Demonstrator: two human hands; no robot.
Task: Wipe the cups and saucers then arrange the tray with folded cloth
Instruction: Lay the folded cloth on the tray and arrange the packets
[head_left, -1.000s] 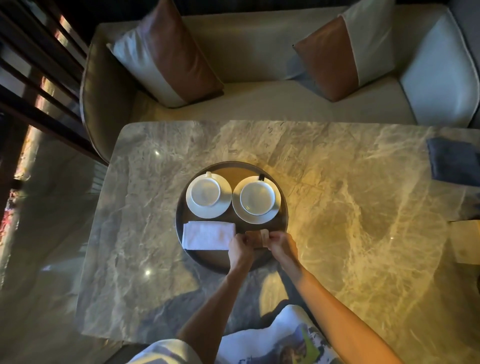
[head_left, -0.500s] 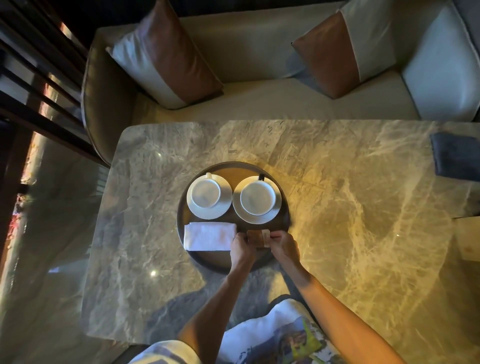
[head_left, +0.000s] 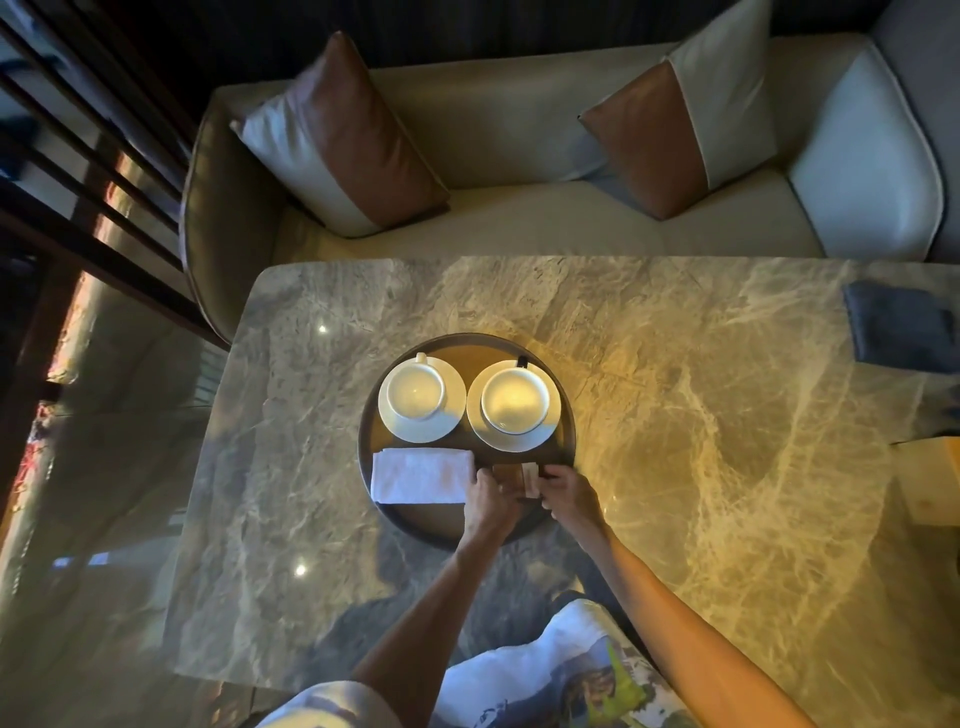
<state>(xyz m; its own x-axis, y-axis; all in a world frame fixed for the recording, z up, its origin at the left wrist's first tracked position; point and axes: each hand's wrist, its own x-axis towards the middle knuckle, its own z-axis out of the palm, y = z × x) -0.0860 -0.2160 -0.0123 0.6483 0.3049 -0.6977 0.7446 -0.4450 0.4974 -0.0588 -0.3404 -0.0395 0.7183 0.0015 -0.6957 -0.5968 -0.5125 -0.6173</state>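
Observation:
A round dark tray (head_left: 566, 415) sits on the marble table. Two white cups stand on white saucers at its far half: the left cup (head_left: 415, 389) on the left saucer (head_left: 452, 415), the right cup (head_left: 514, 397) on the right saucer (head_left: 550, 431). A folded white cloth (head_left: 421, 475) lies at the tray's near left. Beside the cloth, a small brown packet stack (head_left: 511, 475) with a pale label rests on the tray. My left hand (head_left: 488, 499) and my right hand (head_left: 569, 493) pinch it from either side.
The marble table (head_left: 701, 441) stretches wide to the right. A dark blue cloth (head_left: 904, 327) lies at its far right edge, with a pale box (head_left: 930, 483) below it. A beige sofa (head_left: 519, 166) with two brown-and-white cushions stands behind the table.
Both hands stay on the small brown packets on the tray, shifting only slightly. Cups, saucers and folded cloth have not moved.

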